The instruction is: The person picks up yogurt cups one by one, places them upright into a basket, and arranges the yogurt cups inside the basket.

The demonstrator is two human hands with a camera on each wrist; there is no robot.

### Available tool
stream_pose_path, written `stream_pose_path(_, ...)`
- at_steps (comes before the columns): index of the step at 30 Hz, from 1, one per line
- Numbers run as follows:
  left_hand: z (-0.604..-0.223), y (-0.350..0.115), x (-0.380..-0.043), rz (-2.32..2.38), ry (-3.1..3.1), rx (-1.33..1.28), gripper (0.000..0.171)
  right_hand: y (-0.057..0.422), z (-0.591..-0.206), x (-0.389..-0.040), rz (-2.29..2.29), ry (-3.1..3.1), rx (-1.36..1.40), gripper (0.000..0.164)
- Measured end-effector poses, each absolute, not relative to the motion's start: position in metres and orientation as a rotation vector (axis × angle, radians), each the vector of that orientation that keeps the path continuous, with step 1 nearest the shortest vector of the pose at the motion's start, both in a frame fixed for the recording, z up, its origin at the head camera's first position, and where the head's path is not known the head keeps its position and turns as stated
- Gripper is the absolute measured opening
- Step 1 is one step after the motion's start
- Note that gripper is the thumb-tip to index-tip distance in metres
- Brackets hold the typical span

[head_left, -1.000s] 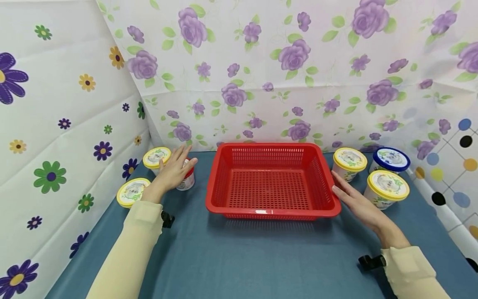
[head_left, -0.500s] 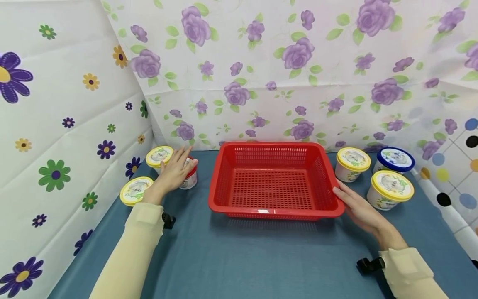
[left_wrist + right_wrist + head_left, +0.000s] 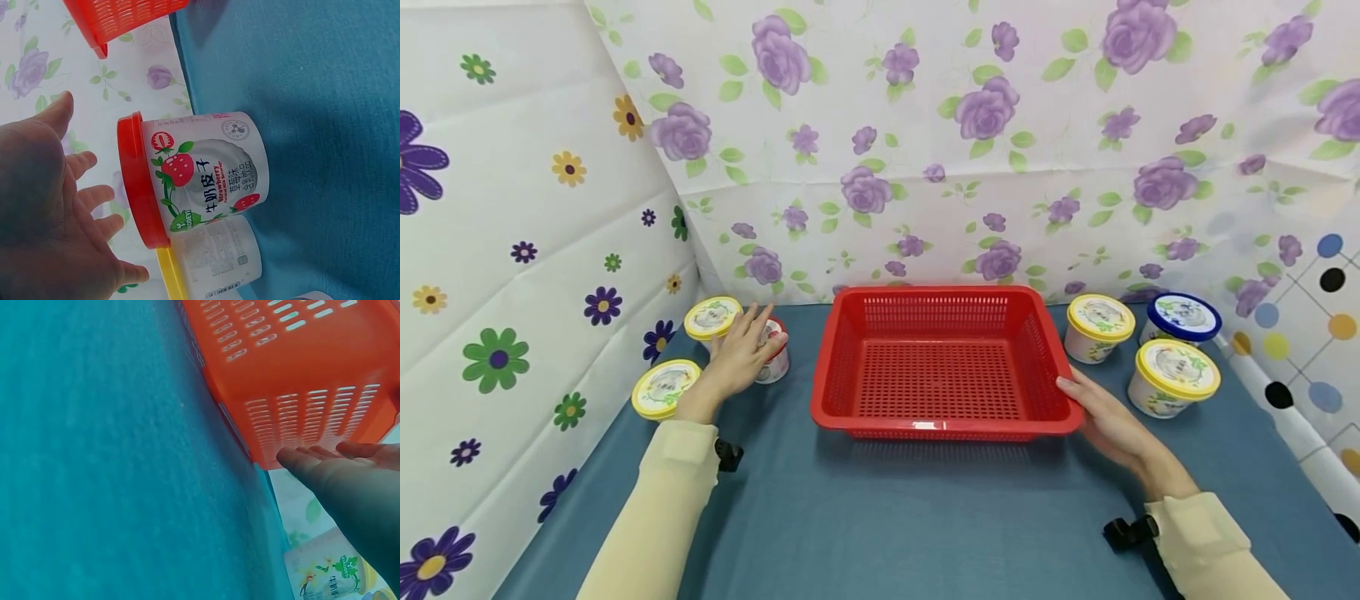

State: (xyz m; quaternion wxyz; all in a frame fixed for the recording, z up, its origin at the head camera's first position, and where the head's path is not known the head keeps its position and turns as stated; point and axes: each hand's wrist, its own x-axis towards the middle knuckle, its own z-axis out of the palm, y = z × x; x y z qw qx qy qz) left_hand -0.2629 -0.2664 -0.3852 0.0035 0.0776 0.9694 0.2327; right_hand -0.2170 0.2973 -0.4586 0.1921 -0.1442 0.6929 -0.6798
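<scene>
In the head view my left hand, fingers spread, hovers over a small white tub with a red lid. The left wrist view shows that strawberry-printed tub upright beside my palm, with a gap between fingers and lid. At the right side of a red perforated plastic basket is my right hand. Its thumb lies at the rim in the head view. In the right wrist view, its fairly straight fingers reach the outer wall of the basket; whether they press on it I cannot tell.
Two yellow-lidded tubs stand at left, one behind and one in front. Right of the basket are a yellow-lidded tub, a blue-lidded tub and another yellow-lidded tub. A flowered curtain backs the blue tablecloth.
My right hand has slid forward along the basket's right side toward the near corner, its fingers now below the rim. The left hand has shifted slightly, uncovering more of the red lid.
</scene>
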Motion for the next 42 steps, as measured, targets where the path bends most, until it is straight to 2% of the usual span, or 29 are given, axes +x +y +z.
stream_pose_path(14,-0.391,-0.264,-0.259,0.745,3.034,0.156,0.08,0.298,-0.46,-0.217,-1.971,1.851,-0.401,0.06)
stream_pose_path(33,-0.409,-0.27,-0.26,0.898,3.051,0.15,0.072,0.299,-0.458,-0.215,-1.99,1.813,-0.406,0.06)
stream_pose_path(42,-0.419,-0.272,-0.259,1.002,3.063,0.022,0.073,0.296,-0.46,-0.217,-1.983,1.829,-0.339,0.061)
